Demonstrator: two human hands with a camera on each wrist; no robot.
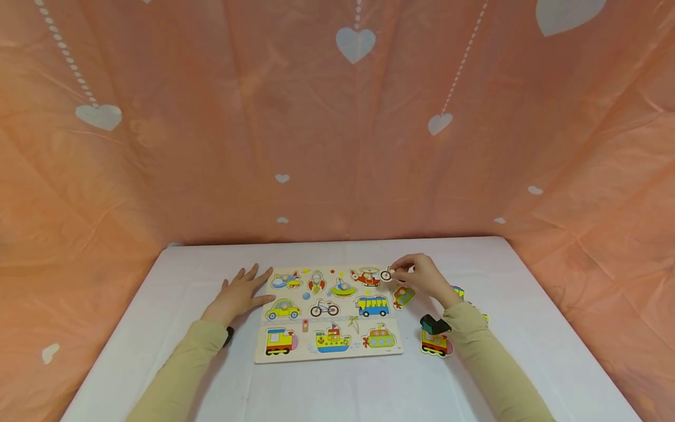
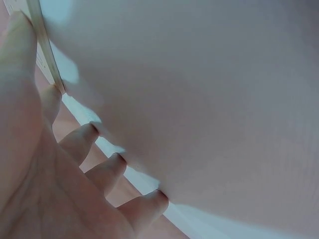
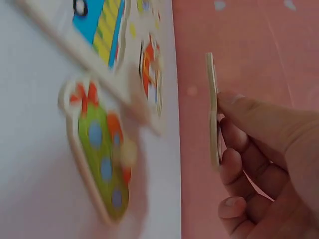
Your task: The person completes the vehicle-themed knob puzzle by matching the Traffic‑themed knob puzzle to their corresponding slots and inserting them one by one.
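My right hand [image 1: 422, 275] pinches a bicycle puzzle piece [image 1: 387, 274] above the upper right corner of a wooden vehicle puzzle board [image 1: 303, 355]. In the right wrist view this piece [image 3: 213, 109] is edge-on between thumb and fingers, raised off the table. With fingers spread, my left hand [image 1: 239, 297] rests at the board's left edge; in the left wrist view the thumb touches the board's side and the other fingertips are on the white cloth. A bicycle picture [image 1: 324, 308] shows in the board's middle row. Beside the board's right edge lies a green submarine piece [image 1: 404, 297].
A train piece [image 1: 436, 344] lies right of the board, under my right wrist. Parts of a bus piece [image 1: 459, 291] and another yellow piece [image 1: 486, 318] show behind the right sleeve. A pink curtain [image 1: 316, 146] with hearts hangs behind the white table [image 1: 327, 392].
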